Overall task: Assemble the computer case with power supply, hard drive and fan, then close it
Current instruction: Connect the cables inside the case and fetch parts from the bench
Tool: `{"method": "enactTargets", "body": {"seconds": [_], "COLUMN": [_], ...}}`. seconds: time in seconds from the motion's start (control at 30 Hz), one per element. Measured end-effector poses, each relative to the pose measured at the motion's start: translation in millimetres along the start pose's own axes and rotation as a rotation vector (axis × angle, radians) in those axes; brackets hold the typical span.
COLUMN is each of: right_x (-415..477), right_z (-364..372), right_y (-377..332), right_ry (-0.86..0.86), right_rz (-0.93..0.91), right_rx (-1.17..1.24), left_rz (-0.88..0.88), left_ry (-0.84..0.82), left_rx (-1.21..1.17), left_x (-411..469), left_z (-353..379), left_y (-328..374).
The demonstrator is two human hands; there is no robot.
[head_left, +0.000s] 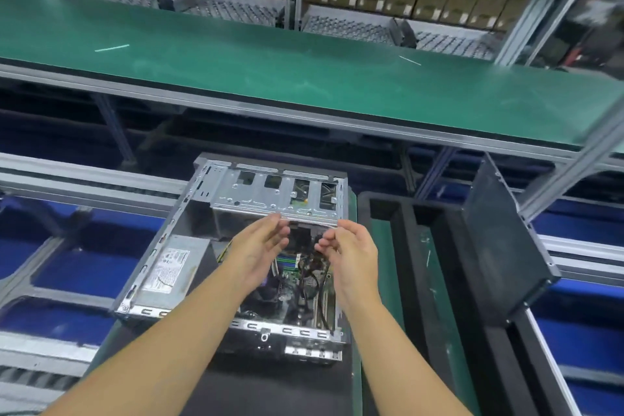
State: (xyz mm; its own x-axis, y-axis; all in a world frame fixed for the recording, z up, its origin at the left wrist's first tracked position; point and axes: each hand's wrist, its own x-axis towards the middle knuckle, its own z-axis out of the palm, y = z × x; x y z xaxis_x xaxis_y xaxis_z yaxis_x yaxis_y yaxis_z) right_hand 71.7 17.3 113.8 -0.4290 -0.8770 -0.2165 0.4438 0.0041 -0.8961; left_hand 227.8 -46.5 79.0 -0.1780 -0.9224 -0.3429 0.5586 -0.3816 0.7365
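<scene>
Fingers [274,230] over case [236,325] with power supply [169,270]

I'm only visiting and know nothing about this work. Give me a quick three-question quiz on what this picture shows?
1. True or false: the side panel is already fitted on the computer case.
2. The power supply sits at the case's: A left, B right, C far end?
3. What long green surface runs beyond the case?
Key: 1 false, it stands tilted on the black tray to the right. 2 A. 3 the conveyor belt.
</scene>
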Motion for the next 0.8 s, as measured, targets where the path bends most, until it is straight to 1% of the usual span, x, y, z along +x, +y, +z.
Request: {"method": "enactTargets", "body": {"seconds": [0.07, 0.17, 0.33, 0.43, 0.5, 0.57, 0.63, 0.67, 0.73, 0.8], "right_x": [2, 4, -2, -7, -11, -16, -20, -21, -26, -32], "right_z": [-7, -22, -44, -48, -49, -49, -47, -45, -40, -35], "right_y": [-7, -19, -28, -25, -25, -27, -31, -34, -38, -40], "right_ry": [0.054, 0.142, 0.246, 0.255, 0.242, 0.237, 0.235, 0.227, 0.194, 0.157], "right_rz": [-0.017, -0.04, -0.053, -0.077, -0.111, -0.172, -0.267, -0.322, -0.408, -0.439], "right_rx": [0.075, 0.151, 0.01, -0.013, -0.029, -0.118, -0.291, -0.399, -0.624, -0.808], "left_rz": [-0.013, 0.003, 0.071, 0.129, 0.206, 0.249, 0.211, 0.153, -0.019, -0.175], "left_ry": [-0.047, -0.122, -0.2, -0.215, -0.173, -0.034, 0.095, 0.112, 0.046, -0.109], "left_rx": [0.06, 0.225, 0.407, 0.555, 0.7, 0.77, 0.759, 0.757, 0.775, 0.795], "left_x": [3, 4, 2, 2, 4, 7, 9, 9, 9, 8], "left_z": [11, 27, 41, 38, 29, 19, 10, 8, 5, 8], "left_y": [-4, -10, -15, -18, -21, -24, -26, -28, -35, -40]}}
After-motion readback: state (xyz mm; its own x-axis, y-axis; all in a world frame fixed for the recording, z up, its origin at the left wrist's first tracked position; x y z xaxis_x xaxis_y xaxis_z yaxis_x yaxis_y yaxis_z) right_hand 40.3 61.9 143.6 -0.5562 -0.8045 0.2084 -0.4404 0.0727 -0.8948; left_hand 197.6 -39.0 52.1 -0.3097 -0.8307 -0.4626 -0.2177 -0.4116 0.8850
